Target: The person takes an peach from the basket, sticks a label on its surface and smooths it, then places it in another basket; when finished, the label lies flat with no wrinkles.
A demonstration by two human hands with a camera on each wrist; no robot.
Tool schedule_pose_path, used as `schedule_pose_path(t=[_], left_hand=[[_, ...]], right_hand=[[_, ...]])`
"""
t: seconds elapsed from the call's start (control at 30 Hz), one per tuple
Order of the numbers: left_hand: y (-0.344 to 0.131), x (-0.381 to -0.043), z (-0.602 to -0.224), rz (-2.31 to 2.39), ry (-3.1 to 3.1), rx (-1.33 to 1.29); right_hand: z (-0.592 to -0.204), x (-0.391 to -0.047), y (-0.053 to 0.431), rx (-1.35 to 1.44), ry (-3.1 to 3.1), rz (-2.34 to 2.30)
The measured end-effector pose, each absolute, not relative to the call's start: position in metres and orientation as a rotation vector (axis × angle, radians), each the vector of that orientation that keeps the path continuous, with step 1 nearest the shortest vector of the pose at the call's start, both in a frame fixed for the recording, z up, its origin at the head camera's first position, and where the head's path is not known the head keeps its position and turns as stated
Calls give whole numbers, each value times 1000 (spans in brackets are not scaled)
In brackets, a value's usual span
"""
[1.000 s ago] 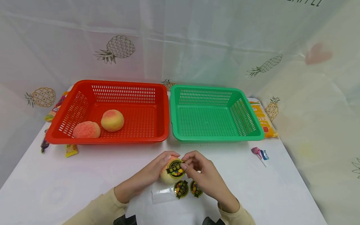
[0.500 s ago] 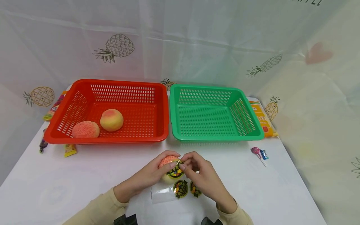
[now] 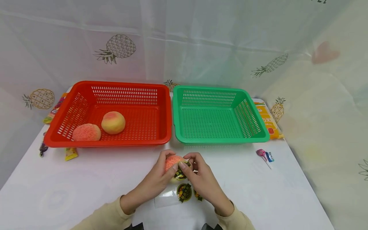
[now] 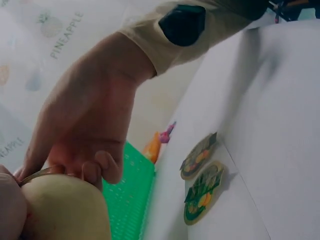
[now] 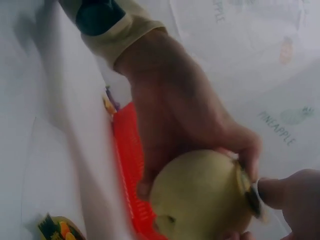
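Note:
My left hand (image 3: 158,175) grips a peach (image 3: 171,161), pink on top and pale yellow below. A round black-and-gold fruit sticker (image 3: 180,174) lies against the peach's side facing me. Both thumbs meet at the sticker's top, and my right hand (image 3: 203,175) pinches its upper edge with the other fingers curled. In the right wrist view, the sticker (image 5: 248,192) stands partly off the pale peach (image 5: 200,192). Below the hands lies a clear backing sheet (image 3: 165,200) with two more stickers (image 3: 184,192), one partly covered by my right hand.
A red basket (image 3: 143,142) at the back left holds two peaches (image 3: 113,122). Right of it stands a green basket (image 3: 221,140). A lollipop (image 3: 262,154) and a small blue wrapped sweet (image 3: 269,157) lie at right. Several snack packets show beside the baskets, including a yellow one (image 3: 268,121).
Both hands have drawn closer together and slightly up around the peach. The left thumb has come onto the sticker, and the right hand has shifted left, its thumb now over the sticker's upper edge.

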State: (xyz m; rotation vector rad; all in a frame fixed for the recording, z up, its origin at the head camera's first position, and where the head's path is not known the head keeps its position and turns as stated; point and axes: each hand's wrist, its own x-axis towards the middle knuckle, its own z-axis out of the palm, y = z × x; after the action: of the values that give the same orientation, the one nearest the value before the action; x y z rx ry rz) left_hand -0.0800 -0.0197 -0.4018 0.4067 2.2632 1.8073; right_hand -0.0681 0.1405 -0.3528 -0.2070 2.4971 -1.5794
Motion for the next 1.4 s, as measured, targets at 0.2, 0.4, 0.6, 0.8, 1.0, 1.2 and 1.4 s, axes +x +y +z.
schedule_pose_path(t=[0.2, 0.4, 0.6, 0.8, 1.0, 1.2, 1.4], left_hand=[[-17, -78, -399, 1889, 2221, 463], [-21, -81, -402, 1939, 2132, 465], [-27, -87, -402, 1826, 2087, 200], [-26, -89, -400, 1832, 2041, 158], [-24, -85, -400, 2025, 1970, 163], [-23, -82, -394, 2100, 1959, 110], [-16, -79, -392, 2078, 2019, 158]], right_hand=[[-357, -71, 140, -219, 2383, -1723], [-381, -77, 141, -192, 2241, -1876], [-394, -83, 141, -147, 2102, -1939], [-387, -86, 142, -94, 2061, -1937], [-375, -84, 138, -100, 2191, -1872], [-371, -85, 135, -15, 2227, -1914], [-370, -83, 127, -82, 2314, -1914]])
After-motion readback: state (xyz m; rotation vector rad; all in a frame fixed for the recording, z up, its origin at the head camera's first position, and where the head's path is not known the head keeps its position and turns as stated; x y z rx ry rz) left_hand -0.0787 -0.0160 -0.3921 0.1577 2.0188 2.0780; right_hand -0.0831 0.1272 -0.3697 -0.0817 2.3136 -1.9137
